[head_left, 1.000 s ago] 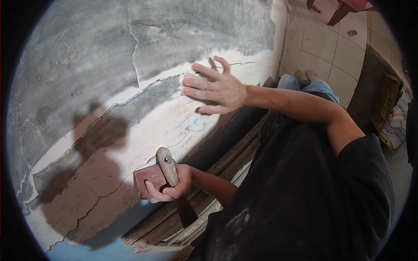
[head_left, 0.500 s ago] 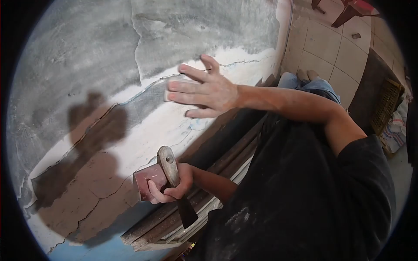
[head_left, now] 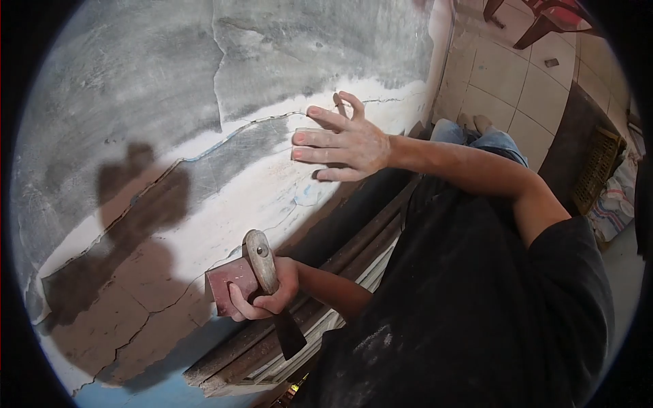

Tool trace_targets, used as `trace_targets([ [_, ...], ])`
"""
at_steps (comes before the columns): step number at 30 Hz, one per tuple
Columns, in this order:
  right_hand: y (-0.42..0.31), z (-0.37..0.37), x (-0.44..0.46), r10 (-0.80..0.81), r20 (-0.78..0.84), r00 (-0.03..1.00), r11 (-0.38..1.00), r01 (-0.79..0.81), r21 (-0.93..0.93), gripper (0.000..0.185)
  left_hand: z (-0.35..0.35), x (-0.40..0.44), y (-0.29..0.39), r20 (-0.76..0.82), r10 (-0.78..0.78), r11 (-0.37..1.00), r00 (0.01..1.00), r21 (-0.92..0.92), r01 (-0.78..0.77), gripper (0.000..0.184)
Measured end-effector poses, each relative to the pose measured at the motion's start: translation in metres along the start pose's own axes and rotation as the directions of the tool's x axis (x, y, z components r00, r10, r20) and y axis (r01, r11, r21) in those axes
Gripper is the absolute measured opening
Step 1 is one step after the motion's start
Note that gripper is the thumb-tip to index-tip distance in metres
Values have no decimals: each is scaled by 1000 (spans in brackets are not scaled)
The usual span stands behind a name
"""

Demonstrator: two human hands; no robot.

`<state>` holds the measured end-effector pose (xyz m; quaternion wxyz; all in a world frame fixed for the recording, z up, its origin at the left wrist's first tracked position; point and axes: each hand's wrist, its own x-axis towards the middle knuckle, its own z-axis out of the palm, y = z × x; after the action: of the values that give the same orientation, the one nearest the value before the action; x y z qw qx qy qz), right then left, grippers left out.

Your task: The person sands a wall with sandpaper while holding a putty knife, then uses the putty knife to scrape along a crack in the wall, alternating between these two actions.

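Observation:
A scraper with a pale wooden handle (head_left: 261, 260) is gripped in my left hand (head_left: 275, 292), its dark blade pointing down. The same hand holds a flat reddish square piece (head_left: 231, 282) near the lower wall. My right hand (head_left: 343, 146) has its fingers spread against the whitish band of the wall (head_left: 238, 183), by a long crack. Nothing shows in it. Grey plaster lies above this band, and brown, cracked plaster below.
Long brown boards (head_left: 238, 350) lie along the wall's foot. My feet (head_left: 476, 124) stand on floor tiles (head_left: 500, 64). A red chair (head_left: 561, 20) is at the top right. At the right are a yellowish crate (head_left: 597, 170) and a striped sack (head_left: 612, 211).
My right hand moved left along the wall, then back right, with its fingers spread throughout. My left hand keeps its hold on the scraper and the reddish piece.

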<state>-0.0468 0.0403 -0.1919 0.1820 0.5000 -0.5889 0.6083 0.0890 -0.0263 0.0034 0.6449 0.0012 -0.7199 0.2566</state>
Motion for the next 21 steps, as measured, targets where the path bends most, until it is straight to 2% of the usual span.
trace_targets([
  [2,-21,-8,22,78,-31,996,993,-75,91,54,-2,-2,-4,6,20,1000,1000,20,-20,46],
  [4,-30,-9,38,30,-84,996,995,-22,99,54,-9,-1,-6,43,70,990,997,121,-75,46],
  [6,-21,-2,41,-30,-134,991,998,37,46,54,-9,-1,-4,47,61,992,997,106,-66,46],
  [8,-5,-2,11,-61,-62,996,997,64,41,53,-6,-1,-1,57,85,987,995,131,-92,46],
  [10,3,-8,1,-55,18,998,998,54,38,53,-3,-3,-3,4,22,999,1000,50,-22,46],
  [11,2,-3,-2,-43,-13,999,998,43,34,54,-3,-3,-4,-7,-10,1000,1000,0,10,46],
  [14,-22,-13,24,64,-3,998,995,-64,81,53,-3,-3,-5,0,-18,1000,1000,2,18,47],
  [18,-2,-4,13,-45,-69,997,999,44,-11,53,-2,0,1,12,-5,998,1000,69,4,47],
  [21,7,-6,-1,-11,-28,1000,1000,11,3,55,-4,-1,-3,9,-9,998,1000,60,8,47],
])
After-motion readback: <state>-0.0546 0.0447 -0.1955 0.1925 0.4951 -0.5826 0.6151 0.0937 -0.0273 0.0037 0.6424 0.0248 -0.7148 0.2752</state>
